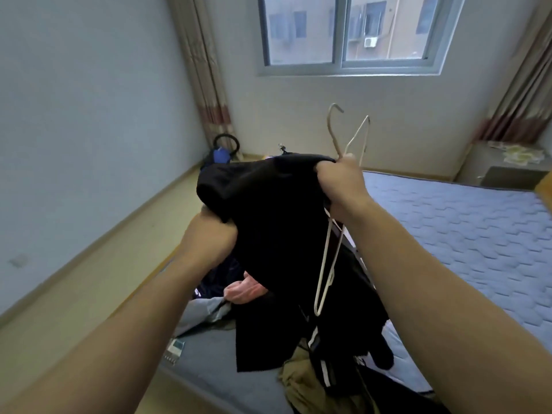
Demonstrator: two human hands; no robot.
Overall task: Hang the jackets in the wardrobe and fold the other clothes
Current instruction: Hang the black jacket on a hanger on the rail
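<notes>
Mattress (463, 234) at right: bare quilt, open room; clothes heap (298, 380) at near left edge. Black jacket (277, 234) aloft over heap, draping downward. Hanger (323, 264) near upright, hook up. Right hand (340, 186) fingers curled round hanger and jacket edge; left hand (215, 230) under fabric, fingers hidden.

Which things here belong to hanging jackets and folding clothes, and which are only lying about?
Belong to the job: black garment, wire hanger gripped in the right hand, pile of clothes on the mattress.
Lying about: blue bag in the corner, bedside cabinet, curtains.
</notes>
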